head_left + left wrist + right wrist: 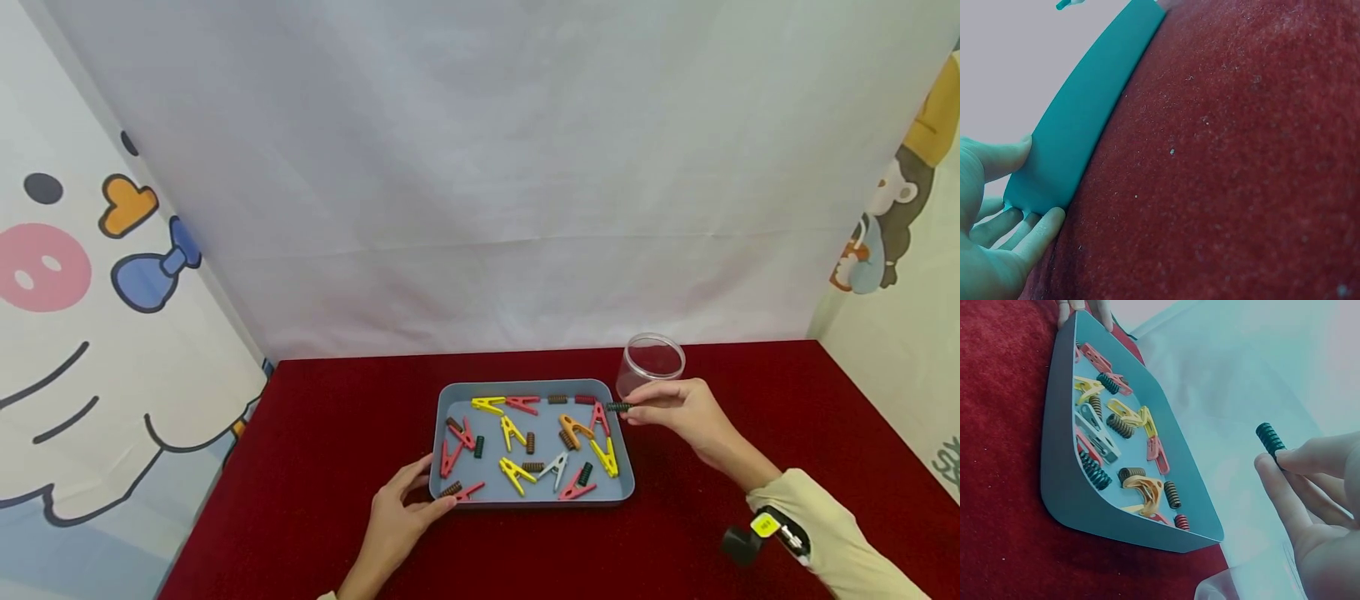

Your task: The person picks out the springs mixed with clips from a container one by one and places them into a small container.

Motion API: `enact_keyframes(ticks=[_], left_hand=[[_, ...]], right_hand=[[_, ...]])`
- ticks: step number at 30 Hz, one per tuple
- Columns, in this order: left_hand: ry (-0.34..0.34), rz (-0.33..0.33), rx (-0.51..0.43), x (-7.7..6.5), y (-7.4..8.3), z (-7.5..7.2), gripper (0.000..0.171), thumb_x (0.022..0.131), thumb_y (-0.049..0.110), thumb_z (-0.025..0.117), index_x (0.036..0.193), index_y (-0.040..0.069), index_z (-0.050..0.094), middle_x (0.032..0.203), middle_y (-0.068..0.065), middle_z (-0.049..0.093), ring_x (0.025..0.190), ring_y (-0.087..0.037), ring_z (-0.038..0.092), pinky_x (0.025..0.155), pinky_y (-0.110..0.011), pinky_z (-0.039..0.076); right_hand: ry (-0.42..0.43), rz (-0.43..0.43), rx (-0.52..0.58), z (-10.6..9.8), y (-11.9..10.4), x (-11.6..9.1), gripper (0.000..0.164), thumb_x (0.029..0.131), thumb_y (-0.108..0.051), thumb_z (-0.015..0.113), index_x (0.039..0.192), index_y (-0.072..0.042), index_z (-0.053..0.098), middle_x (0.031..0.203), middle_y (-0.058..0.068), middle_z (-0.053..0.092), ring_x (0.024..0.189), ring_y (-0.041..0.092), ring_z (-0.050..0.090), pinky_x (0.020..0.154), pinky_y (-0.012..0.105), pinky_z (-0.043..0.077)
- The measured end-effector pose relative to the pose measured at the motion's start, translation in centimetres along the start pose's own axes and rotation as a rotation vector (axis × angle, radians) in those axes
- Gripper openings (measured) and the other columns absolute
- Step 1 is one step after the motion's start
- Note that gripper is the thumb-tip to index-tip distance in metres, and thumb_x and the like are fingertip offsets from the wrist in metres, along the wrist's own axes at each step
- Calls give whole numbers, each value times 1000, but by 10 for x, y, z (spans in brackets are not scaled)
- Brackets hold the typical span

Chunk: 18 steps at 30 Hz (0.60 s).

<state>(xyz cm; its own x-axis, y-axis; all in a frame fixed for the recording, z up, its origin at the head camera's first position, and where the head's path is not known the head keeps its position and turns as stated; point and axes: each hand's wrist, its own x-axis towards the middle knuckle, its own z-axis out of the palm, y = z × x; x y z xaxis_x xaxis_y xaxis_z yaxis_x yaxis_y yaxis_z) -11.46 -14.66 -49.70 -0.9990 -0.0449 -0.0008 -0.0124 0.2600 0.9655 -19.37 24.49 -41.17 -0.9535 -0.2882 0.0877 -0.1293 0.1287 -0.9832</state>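
Observation:
My right hand (681, 412) pinches a dark green coil spring (1270, 437) between thumb and fingertips. In the head view the spring overlaps the tray's right rim, just in front of a clear round jar (654, 360). At the near left corner of a blue-grey tray (1079, 106), my left hand (397, 512) holds the wall, thumb on one side and fingers around the corner. Inside the tray lie several coil springs, brown, green and red, mixed with several plastic clips: yellow clips (516, 475), red clips (452, 458), an orange clip (1144, 489) and a grey one (556, 468).
A dark red cloth (337, 433) covers the table under the tray and jar. Behind it hangs a white curtain (450, 183), and printed panels with cartoon figures stand at the left and right. A small camera (742, 543) sits on the right wrist.

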Motion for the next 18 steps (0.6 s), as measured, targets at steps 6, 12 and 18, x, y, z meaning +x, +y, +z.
enact_keyframes(ticks=[6, 12, 18], left_hand=[[1, 8, 2, 0, 1, 1, 67, 73, 19, 83, 132, 8, 55, 131, -12, 53, 109, -28, 56, 73, -25, 53], [5, -3, -7, -1, 2, 0, 66, 73, 17, 83, 132, 8, 55, 131, -12, 53, 109, -28, 56, 73, -24, 53], [4, -9, -12, -1, 1, 0, 67, 72, 18, 83, 132, 9, 56, 130, -12, 54, 110, -29, 55, 73, -25, 53]], right_hand=[[6, -18, 33, -9, -2, 1, 31, 86, 0, 67, 108, 20, 58, 95, 10, 71, 82, 23, 70, 75, 32, 54], [12, -29, 57, -16, -3, 4, 29, 86, 0, 68, 106, 19, 60, 92, 11, 71, 82, 26, 70, 75, 31, 54], [57, -28, 25, -23, -3, 7, 27, 85, -1, 69, 104, 17, 63, 89, 8, 72, 78, 19, 69, 72, 30, 55]])
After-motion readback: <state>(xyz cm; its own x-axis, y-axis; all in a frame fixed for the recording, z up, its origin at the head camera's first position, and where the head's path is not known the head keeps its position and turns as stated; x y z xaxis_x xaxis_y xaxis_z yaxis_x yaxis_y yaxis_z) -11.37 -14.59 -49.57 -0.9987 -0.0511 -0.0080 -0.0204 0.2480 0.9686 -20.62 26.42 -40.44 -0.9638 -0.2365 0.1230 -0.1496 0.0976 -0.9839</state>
